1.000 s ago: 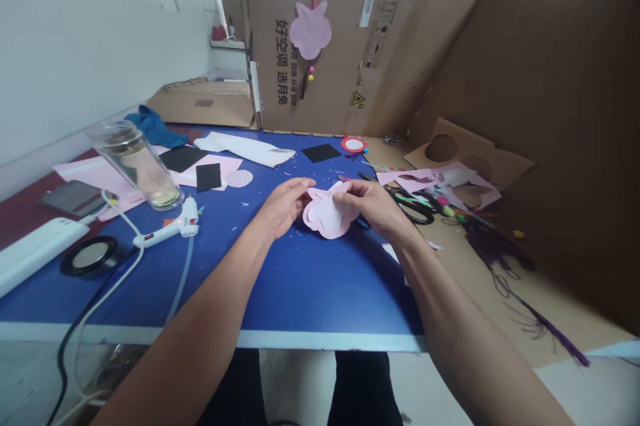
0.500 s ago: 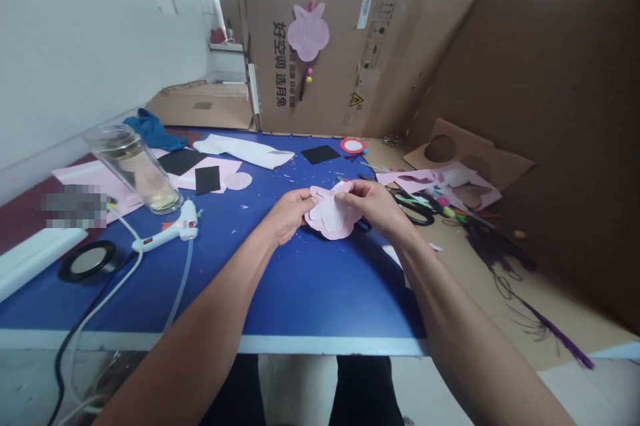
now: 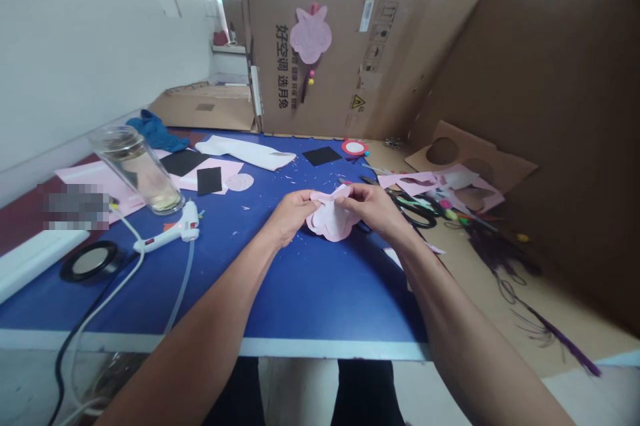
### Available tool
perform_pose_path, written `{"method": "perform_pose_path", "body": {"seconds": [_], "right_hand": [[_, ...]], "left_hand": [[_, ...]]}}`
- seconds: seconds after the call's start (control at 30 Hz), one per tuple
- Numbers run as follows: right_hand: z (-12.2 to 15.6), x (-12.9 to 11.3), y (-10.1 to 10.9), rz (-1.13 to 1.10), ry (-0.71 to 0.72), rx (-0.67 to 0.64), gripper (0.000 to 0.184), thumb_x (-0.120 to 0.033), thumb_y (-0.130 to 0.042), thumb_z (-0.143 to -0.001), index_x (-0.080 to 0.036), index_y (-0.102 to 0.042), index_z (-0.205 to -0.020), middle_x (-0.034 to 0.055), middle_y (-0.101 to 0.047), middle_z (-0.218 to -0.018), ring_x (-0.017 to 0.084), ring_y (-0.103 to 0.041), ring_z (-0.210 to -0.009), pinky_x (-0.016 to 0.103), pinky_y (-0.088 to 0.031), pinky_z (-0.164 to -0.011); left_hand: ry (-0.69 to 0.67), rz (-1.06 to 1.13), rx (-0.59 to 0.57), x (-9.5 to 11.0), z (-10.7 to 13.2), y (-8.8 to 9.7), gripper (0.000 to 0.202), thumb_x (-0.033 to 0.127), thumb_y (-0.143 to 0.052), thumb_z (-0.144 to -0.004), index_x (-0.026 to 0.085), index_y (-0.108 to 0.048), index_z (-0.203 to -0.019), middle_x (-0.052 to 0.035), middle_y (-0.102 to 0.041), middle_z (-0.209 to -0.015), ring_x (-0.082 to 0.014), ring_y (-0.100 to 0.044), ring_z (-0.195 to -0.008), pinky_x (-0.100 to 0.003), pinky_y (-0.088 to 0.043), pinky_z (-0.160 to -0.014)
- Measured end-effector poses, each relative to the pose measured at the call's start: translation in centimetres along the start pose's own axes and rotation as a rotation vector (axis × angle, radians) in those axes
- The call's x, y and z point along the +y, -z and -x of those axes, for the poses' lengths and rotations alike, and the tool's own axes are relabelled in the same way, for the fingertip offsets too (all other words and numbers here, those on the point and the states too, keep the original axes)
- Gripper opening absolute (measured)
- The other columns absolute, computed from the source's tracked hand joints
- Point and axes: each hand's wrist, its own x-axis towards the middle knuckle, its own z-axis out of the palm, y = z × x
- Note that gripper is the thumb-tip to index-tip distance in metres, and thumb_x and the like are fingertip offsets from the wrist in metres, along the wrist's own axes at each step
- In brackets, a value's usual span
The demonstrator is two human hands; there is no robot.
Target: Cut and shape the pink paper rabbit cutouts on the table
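Note:
A pink felt cut-out (image 3: 332, 220) with lobed edges is held just above the blue table top (image 3: 300, 279). My left hand (image 3: 290, 213) pinches its left upper edge between thumb and fingers. My right hand (image 3: 377, 206) grips its upper right edge, fingers curled over it. A paler pink layer lies on the cut-out's face. Black-handled scissors (image 3: 417, 209) lie just right of my right hand. A white glue gun (image 3: 173, 231) rests on the table to the left, its cable trailing over the front edge.
A glass jar (image 3: 136, 168) stands at the left, with black and pink felt pieces (image 3: 209, 179) behind it. A black tape roll (image 3: 89, 261) lies near the front left. Cardboard walls (image 3: 550, 113) enclose the back and right; a finished pink ornament (image 3: 311, 33) hangs there. Purple tassel threads (image 3: 525, 293) sprawl at right.
Both hands have drawn the pink cut-out slightly upward and closer together, bending its top edge. The view has shifted a little.

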Motion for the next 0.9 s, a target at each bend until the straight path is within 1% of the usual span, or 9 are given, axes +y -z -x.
{"method": "perform_pose_path", "body": {"seconds": [0.17, 0.33, 0.47, 0.6, 0.77, 0.9], "right_hand": [[-0.08, 0.25, -0.07, -0.003, 0.009, 0.015, 0.029, -0.044, -0.076, -0.075, -0.018, -0.073, -0.086, 0.0015, -0.07, -0.077, 0.018, -0.06, -0.068, 0.029, -0.047, -0.064], [-0.03, 0.17, -0.24, -0.031, -0.015, 0.013, 0.031, -0.046, -0.076, -0.074, -0.018, -0.072, -0.086, 0.0022, -0.07, -0.077, 0.019, -0.061, -0.068, 0.03, -0.047, -0.061], [-0.05, 0.07, -0.34, -0.022, -0.012, 0.022, 0.033, -0.047, -0.076, -0.073, -0.017, -0.073, -0.088, 0.0019, -0.07, -0.076, 0.018, -0.06, -0.067, 0.03, -0.048, -0.063], [-0.12, 0.18, -0.41, -0.011, -0.008, 0.032, 0.032, -0.047, -0.075, -0.074, -0.018, -0.073, -0.087, 0.0022, -0.07, -0.076, 0.019, -0.061, -0.067, 0.031, -0.049, -0.063], [-0.15, 0.25, -0.52, -0.005, -0.016, 0.041, 0.031, -0.047, -0.075, -0.074, -0.018, -0.073, -0.087, 0.0031, -0.072, -0.077, 0.019, -0.062, -0.069, 0.031, -0.05, -0.064], [-0.13, 0.14, -0.62, 0.001, -0.028, 0.049, 0.032, -0.046, -0.074, -0.073, -0.017, -0.073, -0.087, 0.0034, -0.071, -0.077, 0.019, -0.062, -0.069, 0.03, -0.049, -0.063]], "left_hand": [[-0.018, -0.003, 0.017, -0.16, -0.01, 0.01, 0.025, 0.031, -0.083, -0.076, 0.015, -0.08, -0.095, -0.0061, -0.078, -0.086, -0.0147, -0.064, -0.069, -0.028, -0.049, -0.07], [-0.034, 0.01, 0.034, -0.22, -0.01, -0.05, 0.026, 0.031, -0.083, -0.075, 0.014, -0.081, -0.093, -0.0066, -0.078, -0.086, -0.0154, -0.066, -0.072, -0.028, -0.05, -0.072], [-0.02, 0.001, 0.019, 0.03, 0.1, -0.16, 0.025, 0.029, -0.083, -0.076, 0.014, -0.081, -0.096, -0.007, -0.079, -0.088, -0.0152, -0.066, -0.072, -0.027, -0.05, -0.07], [-0.013, -0.003, 0.027, 0.08, 0.15, -0.19, 0.022, 0.025, -0.082, -0.075, 0.015, -0.08, -0.094, -0.0062, -0.078, -0.086, -0.0154, -0.066, -0.071, -0.027, -0.05, -0.07], [-0.018, -0.01, 0.039, -0.08, 0.11, -0.16, 0.022, 0.028, -0.081, -0.077, 0.014, -0.08, -0.094, -0.0068, -0.077, -0.087, -0.0151, -0.065, -0.071, -0.028, -0.05, -0.07], [-0.018, -0.008, 0.036, -0.01, 0.15, -0.2, 0.022, 0.03, -0.081, -0.078, 0.014, -0.079, -0.093, -0.0057, -0.076, -0.083, -0.0144, -0.064, -0.069, -0.027, -0.049, -0.068]]}}
